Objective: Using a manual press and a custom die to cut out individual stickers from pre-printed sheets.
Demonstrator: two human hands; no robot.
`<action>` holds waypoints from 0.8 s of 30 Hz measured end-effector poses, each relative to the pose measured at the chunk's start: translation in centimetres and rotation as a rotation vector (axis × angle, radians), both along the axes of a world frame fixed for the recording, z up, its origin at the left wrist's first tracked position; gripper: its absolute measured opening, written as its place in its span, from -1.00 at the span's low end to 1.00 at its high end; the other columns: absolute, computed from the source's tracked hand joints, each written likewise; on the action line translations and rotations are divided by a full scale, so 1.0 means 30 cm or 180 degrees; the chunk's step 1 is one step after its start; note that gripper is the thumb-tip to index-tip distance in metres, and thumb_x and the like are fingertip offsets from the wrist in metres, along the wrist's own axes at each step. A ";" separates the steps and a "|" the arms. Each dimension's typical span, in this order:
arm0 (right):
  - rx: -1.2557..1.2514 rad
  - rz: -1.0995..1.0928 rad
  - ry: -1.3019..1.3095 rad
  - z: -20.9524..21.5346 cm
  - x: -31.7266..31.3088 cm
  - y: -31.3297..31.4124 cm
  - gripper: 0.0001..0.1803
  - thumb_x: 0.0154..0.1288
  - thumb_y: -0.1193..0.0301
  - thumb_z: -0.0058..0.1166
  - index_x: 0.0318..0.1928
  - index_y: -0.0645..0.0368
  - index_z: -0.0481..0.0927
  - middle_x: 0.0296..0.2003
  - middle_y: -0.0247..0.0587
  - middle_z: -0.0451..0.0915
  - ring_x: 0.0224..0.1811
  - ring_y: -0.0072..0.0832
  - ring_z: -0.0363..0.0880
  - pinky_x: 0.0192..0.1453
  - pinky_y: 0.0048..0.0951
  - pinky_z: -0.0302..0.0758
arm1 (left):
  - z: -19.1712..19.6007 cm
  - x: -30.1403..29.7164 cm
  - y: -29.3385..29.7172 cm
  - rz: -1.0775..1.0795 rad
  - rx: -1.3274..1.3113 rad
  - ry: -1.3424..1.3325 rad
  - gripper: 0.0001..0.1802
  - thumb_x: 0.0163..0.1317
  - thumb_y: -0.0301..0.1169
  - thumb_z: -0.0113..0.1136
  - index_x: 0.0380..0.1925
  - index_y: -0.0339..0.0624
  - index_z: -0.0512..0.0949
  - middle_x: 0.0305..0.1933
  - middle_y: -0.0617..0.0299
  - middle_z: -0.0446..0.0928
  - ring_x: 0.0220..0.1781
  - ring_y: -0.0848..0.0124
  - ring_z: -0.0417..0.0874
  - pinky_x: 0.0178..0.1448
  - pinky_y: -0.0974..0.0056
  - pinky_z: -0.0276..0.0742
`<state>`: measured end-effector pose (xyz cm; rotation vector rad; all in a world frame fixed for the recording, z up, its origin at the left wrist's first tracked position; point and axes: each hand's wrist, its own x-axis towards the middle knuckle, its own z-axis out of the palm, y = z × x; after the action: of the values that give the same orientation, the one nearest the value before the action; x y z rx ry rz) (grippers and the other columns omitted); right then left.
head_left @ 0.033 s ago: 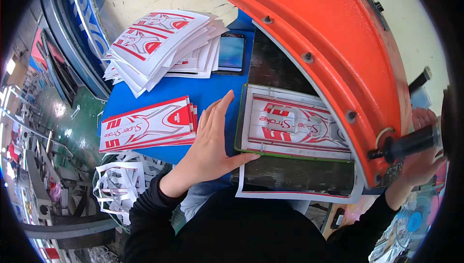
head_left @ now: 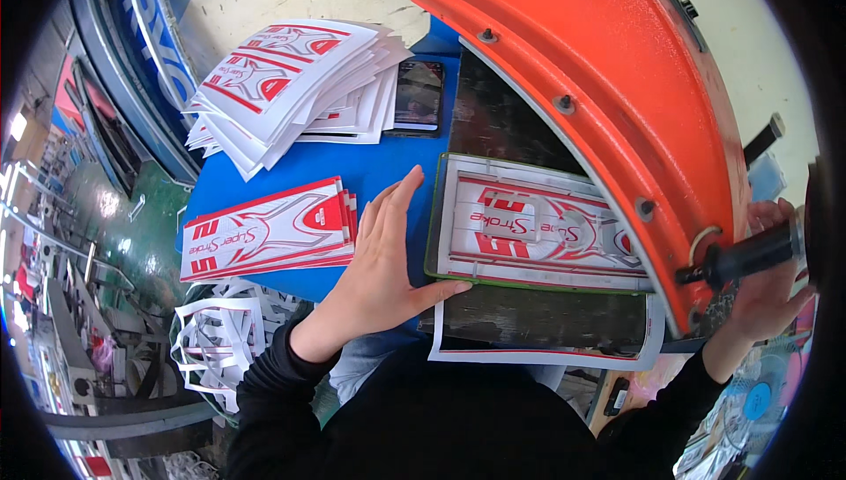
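Observation:
My left hand (head_left: pixel 379 260) is open with fingers spread, its thumb near the front edge of a green-rimmed cutting die (head_left: pixel 430 246). The die, with clear blocks inside, lies over a white, red-printed sheet (head_left: pixel 546 358) on a dark board (head_left: pixel 538 317). At the right, my right hand (head_left: pixel 762 290) is behind the black handle (head_left: pixel 749 258) of an orange press arm (head_left: pixel 617 83). Its fingers and thumb extend past either side of the handle, not visibly wrapped around it. The arm covers the die's right end.
A neat pile of cut red-and-white pieces (head_left: pixel 264 233) lies on the blue surface (head_left: pixel 352 158). Behind it stands a tall stack of printed sheets (head_left: pixel 282 83), beside a phone (head_left: pixel 419 101). White paper offcuts (head_left: pixel 220 334) fill a bag below the table.
The orange press arm has shifted slightly, uncovering a little more of the die's right end. The phone screen has gone from blue to a darker picture. Both hands stay nearly in place.

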<state>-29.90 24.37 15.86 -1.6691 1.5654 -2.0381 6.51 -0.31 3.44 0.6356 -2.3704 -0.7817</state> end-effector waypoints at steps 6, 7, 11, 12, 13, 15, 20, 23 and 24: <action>-0.0105 -0.0282 -0.0776 -0.019 -0.241 -0.001 -0.63 0.65 0.20 -0.23 0.06 0.29 0.44 -0.41 -0.29 0.33 -0.35 -0.50 0.28 -0.10 -0.42 0.29 | 0.009 0.003 -0.006 -0.0060 0.0059 0.0229 0.33 -0.10 -0.30 0.67 0.54 -0.29 -0.08 0.52 -0.17 0.16 0.54 -0.09 0.17 0.55 -0.09 0.17; -0.0152 -0.0383 -0.0875 -0.020 -0.315 0.009 -0.70 0.62 0.23 -0.14 -0.03 0.24 0.45 -0.42 -0.33 0.34 -0.36 -0.54 0.29 -0.12 -0.46 0.29 | 0.007 0.005 -0.007 -0.0065 0.0069 0.0236 0.33 -0.10 -0.30 0.67 0.54 -0.29 -0.08 0.52 -0.17 0.16 0.54 -0.09 0.17 0.55 -0.09 0.17; -0.0300 -0.0475 -0.1275 -0.030 -0.573 0.004 -0.77 0.54 0.27 0.07 -0.24 0.13 0.46 -0.49 -0.42 0.33 -0.43 -0.60 0.29 -0.19 -0.52 0.29 | 0.007 0.004 -0.005 -0.0014 0.0087 0.0298 0.38 -0.16 -0.33 0.71 0.56 -0.22 -0.09 0.52 -0.13 0.21 0.56 -0.03 0.20 0.56 -0.09 0.14; -0.0304 -0.0474 -0.1271 -0.030 -0.608 -0.011 -0.77 0.54 0.27 0.07 -0.24 0.13 0.46 -0.49 -0.42 0.33 -0.43 -0.60 0.29 -0.19 -0.52 0.29 | 0.006 0.005 -0.004 -0.0003 0.0084 0.0282 0.41 -0.19 -0.32 0.72 0.57 -0.20 -0.10 0.52 -0.13 0.23 0.59 0.01 0.19 0.59 -0.11 0.09; -0.0341 -0.0711 -0.1322 -0.031 -0.643 -0.025 -0.76 0.52 0.27 0.10 -0.27 0.12 0.46 -0.51 -0.41 0.33 -0.44 -0.60 0.30 -0.21 -0.53 0.29 | 0.005 0.006 -0.003 -0.0006 0.0079 0.0287 0.41 -0.19 -0.32 0.72 0.57 -0.20 -0.10 0.52 -0.13 0.23 0.59 0.01 0.19 0.59 -0.11 0.09; -0.0469 -0.0972 -0.1461 -0.024 -0.703 -0.059 -0.78 0.45 0.32 0.20 -0.30 0.11 0.48 -0.53 -0.42 0.36 -0.46 -0.61 0.33 -0.28 -0.54 0.32 | 0.003 0.007 -0.004 0.0023 0.0150 0.0285 0.42 -0.20 -0.31 0.72 0.57 -0.19 -0.10 0.52 -0.11 0.24 0.59 0.01 0.20 0.58 -0.11 0.09; -0.0584 -0.1457 -0.1622 -0.017 -0.830 -0.109 -0.81 0.37 0.36 0.29 -0.27 0.12 0.53 -0.48 -0.43 0.46 -0.48 -0.63 0.40 -0.36 -0.56 0.40 | 0.009 0.009 0.004 -0.0012 0.0037 0.0318 0.36 -0.16 -0.37 0.70 0.55 -0.25 -0.07 0.49 -0.12 0.24 0.51 -0.06 0.22 0.52 -0.07 0.24; -0.0479 -0.1570 -0.1550 -0.036 -0.852 -0.094 -0.80 0.36 0.35 0.30 -0.20 0.18 0.57 -0.40 -0.39 0.54 -0.39 -0.61 0.50 -0.26 -0.55 0.46 | 0.004 0.000 0.004 -0.0002 0.0030 0.0332 0.35 -0.16 -0.37 0.70 0.55 -0.27 -0.06 0.48 -0.13 0.26 0.51 -0.05 0.23 0.52 -0.07 0.24; -0.0600 -0.1677 -0.1372 -0.045 -0.822 -0.096 -0.75 0.36 0.35 0.29 -0.10 0.23 0.58 -0.34 -0.35 0.56 -0.31 -0.58 0.54 -0.16 -0.51 0.50 | 0.004 0.001 0.004 0.0014 0.0011 0.0314 0.35 -0.17 -0.37 0.70 0.55 -0.27 -0.06 0.47 -0.13 0.27 0.51 -0.05 0.23 0.52 -0.06 0.24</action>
<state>-54.57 21.48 14.52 -0.8011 1.8185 -2.6313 6.53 -0.20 3.57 0.5900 -2.2781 -0.7969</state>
